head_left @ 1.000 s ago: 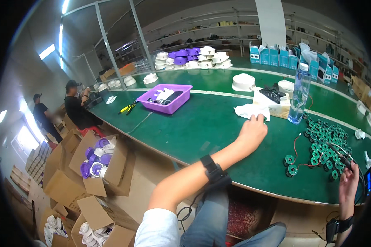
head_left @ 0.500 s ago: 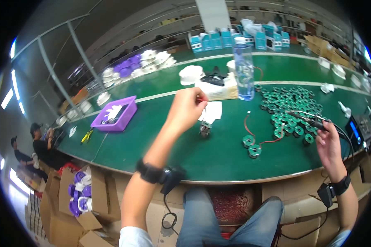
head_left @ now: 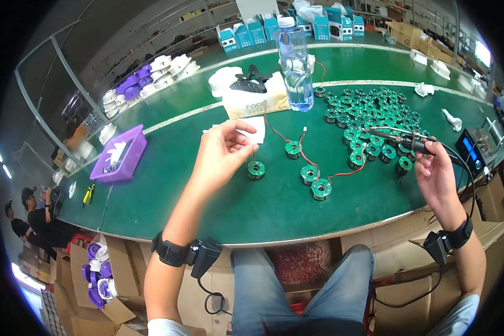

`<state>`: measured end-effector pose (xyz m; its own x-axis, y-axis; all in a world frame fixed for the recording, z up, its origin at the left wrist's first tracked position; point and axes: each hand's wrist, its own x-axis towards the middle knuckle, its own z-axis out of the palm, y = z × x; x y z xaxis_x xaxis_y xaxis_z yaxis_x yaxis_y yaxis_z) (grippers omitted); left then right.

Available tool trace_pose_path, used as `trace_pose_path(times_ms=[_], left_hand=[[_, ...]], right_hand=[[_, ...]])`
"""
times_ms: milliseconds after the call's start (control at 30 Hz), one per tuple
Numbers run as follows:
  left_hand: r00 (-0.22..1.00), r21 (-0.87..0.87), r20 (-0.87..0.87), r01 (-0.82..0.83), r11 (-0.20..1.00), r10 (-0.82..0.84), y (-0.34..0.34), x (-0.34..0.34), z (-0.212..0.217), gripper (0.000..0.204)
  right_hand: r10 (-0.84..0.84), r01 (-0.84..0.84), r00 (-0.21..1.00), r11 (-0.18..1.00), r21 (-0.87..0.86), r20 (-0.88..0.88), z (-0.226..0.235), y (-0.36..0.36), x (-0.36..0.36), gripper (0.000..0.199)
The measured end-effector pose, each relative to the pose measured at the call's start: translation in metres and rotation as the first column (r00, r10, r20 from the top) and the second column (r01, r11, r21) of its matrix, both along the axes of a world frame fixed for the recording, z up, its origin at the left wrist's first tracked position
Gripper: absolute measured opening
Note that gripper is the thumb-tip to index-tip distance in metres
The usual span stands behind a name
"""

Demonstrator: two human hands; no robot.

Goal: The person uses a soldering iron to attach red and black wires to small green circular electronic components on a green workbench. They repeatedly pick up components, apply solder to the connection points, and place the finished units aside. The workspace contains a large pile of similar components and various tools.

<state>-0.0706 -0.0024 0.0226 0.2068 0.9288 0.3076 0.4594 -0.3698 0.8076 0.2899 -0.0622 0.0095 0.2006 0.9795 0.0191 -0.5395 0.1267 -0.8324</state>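
Observation:
My left hand [head_left: 221, 154] pinches a thin red wire between thumb and fingertips. This wire rises from a small round green circuit board with a coil under it [head_left: 256, 170], standing on the green table. Just to the right is another coil board [head_left: 293, 149] with a red wire. Two more, a wired coil board [head_left: 309, 175] and a nearer one [head_left: 321, 189], sit close together. My right hand [head_left: 435, 168] grips a soldering iron [head_left: 411, 144] by its dark handle, its tip pointing left above a crowd of similar coil boards [head_left: 369, 115].
A water bottle [head_left: 297, 73] and tissue pack [head_left: 257, 103] stand behind the left hand. Left lie a purple tray [head_left: 120, 157] and yellow-handled pliers [head_left: 88, 193]. A soldering station [head_left: 471, 150] is at right, its cable trailing by my right hand. Two people [head_left: 36, 210] are far left.
The view has shifted, so the table appears further left and higher. A wired coil board now stands right of my left hand, where bare table showed. The right hand still holds the soldering iron.

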Motion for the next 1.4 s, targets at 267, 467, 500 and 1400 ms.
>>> trace_pose_path(times_ms=[267, 467, 500, 1400], left_hand=[[0.955, 0.307, -0.103, -0.235, 0.922, 0.277, 0.006, -0.011, -0.006, 0.018], [0.954, 0.606, -0.135, -0.134, 0.784, 0.267, -0.038, 0.019, 0.025, 0.007], [0.971, 0.637, -0.189, 0.005, 0.771, 0.149, -0.044, 0.027, 0.021, 0.005], [0.595, 0.551, -0.787, 0.559, 0.62, 0.163, -0.061, 0.069, 0.017, 0.009]], right_hand=[[0.007, -0.007, 1.0, 1.0, 0.011, 0.018, -0.001, 0.001, 0.002, 0.013], [-0.031, 0.03, 0.999, 0.999, 0.023, 0.01, 0.003, 0.0, -0.002, 0.014], [-0.03, 0.03, 0.999, 0.999, 0.029, 0.012, 0.003, 0.0, -0.003, 0.014], [-0.078, 0.078, 0.997, 0.997, 0.015, 0.006, -0.011, 0.009, 0.021, 0.017]])
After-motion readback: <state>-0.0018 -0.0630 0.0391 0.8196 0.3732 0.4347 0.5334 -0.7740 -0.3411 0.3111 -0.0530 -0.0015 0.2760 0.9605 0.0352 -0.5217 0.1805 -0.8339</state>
